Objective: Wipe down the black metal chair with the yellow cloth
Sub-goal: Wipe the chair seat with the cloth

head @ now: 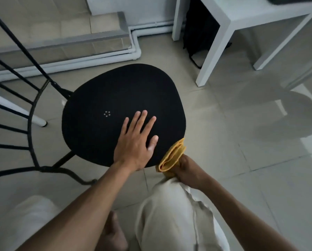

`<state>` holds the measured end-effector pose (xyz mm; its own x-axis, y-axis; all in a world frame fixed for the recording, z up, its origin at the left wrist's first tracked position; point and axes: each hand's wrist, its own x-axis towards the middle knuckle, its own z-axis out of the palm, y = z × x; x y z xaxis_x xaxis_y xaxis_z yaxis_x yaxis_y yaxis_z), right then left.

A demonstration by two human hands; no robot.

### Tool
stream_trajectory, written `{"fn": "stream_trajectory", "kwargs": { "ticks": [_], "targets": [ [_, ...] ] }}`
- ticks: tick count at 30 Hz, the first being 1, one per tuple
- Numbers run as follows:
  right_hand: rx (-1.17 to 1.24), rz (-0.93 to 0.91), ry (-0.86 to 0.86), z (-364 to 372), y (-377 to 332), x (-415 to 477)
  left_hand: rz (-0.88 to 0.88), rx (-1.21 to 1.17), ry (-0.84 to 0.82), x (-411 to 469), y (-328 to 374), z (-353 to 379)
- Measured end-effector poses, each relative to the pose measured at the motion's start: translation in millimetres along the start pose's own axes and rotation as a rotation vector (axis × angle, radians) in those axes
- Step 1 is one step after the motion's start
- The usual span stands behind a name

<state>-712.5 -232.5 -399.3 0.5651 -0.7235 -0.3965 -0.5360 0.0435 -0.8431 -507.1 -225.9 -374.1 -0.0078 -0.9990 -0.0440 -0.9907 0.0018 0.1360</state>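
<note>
The black metal chair (104, 91) stands in the middle of the view, its rounded seat facing me and its barred backrest off to the left. My left hand (136, 142) lies flat on the near right part of the seat, fingers spread, holding nothing. My right hand (187, 169) grips the folded yellow cloth (172, 156) at the seat's near right edge. The cloth's upper end touches the seat rim; whether it reaches under the rim is hidden.
A white table (218, 42) stands at the back right with a dark bag (196, 33) under it. A raised tiled step (61, 38) with white pipes runs along the back left. My knee in light trousers (173, 205) is just below the cloth. Glossy floor tiles stretch right.
</note>
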Motion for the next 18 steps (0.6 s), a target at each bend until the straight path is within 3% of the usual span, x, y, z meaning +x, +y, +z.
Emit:
{"fn": "stream_trajectory", "kwargs": {
  "ticks": [7, 18],
  "targets": [
    [-0.175, -0.077, 0.203, 33.1, 59.3, -5.2, -0.002, -0.007, -0.002, 1.5, 1.2, 0.6],
    [0.077, 0.297, 0.307, 92.8, 151.7, 33.9, 0.007, -0.026, 0.006, 4.4, 2.9, 1.1]
  ]
}}
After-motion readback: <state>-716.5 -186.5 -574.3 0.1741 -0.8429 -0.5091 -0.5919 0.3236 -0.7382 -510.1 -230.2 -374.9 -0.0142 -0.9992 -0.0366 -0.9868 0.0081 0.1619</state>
